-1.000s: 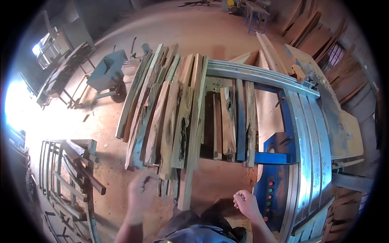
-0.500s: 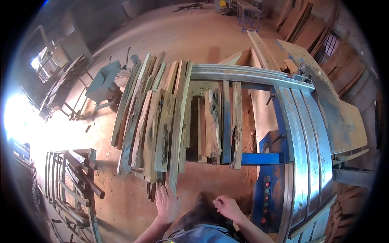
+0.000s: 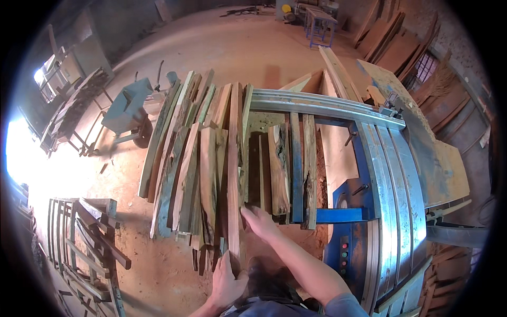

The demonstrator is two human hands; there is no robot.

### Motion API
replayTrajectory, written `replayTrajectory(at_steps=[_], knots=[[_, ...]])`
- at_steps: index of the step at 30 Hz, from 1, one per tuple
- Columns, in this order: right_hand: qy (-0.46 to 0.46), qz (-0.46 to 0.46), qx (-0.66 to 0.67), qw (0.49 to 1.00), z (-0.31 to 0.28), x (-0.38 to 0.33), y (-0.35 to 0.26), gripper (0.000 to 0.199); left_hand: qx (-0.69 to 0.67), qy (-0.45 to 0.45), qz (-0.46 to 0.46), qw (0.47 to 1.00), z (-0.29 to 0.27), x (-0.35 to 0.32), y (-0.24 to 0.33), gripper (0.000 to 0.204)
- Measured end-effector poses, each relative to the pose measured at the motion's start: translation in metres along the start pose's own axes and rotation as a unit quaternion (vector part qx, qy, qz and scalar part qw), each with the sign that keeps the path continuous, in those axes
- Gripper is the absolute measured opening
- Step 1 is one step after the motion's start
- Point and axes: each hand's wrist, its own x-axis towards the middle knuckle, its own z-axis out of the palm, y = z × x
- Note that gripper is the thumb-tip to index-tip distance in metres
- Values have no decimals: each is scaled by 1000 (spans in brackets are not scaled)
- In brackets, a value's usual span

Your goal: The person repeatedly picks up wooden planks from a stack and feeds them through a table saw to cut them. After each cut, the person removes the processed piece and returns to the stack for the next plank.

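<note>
A long, narrow wooden plank [image 3: 234, 164] lies lengthwise on top of a stack of rough boards. Its near end sticks out toward me, and my left hand [image 3: 226, 282] is closed round that end. My right hand [image 3: 260, 223] grips the plank's right edge a bit farther up; its fingertips are partly hidden by the wood. Just left of the plank is a rough-edged board [image 3: 208, 174] with dark bark along one side. To the right, a split, knotty board [image 3: 279, 166] lies apart from the stack, beside a blue metal bar [image 3: 297, 169].
On the right stands a blue machine with a silver sliding table [image 3: 393, 201] and a metal fence [image 3: 327, 100]. A blue-grey wheelbarrow [image 3: 127, 108] is at the far left. Nearer, a metal rack [image 3: 113, 253] holds wood strips. Boards [image 3: 391, 42] lean at the back right wall.
My right hand has come from near my body onto the plank. My left hand has drawn back toward me, now holding the plank's end, which reaches nearer to me.
</note>
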Motion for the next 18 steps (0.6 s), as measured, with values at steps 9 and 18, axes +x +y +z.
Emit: replayTrajectory(at_steps=[9,18], knots=[[46,109,264,957,13,43,-44,43,-301,-97,43,948,12,10,-18,63],[90,-50,-11,995,-79,-4,-80,26,-210,-224,105,946,32,43,19,68]])
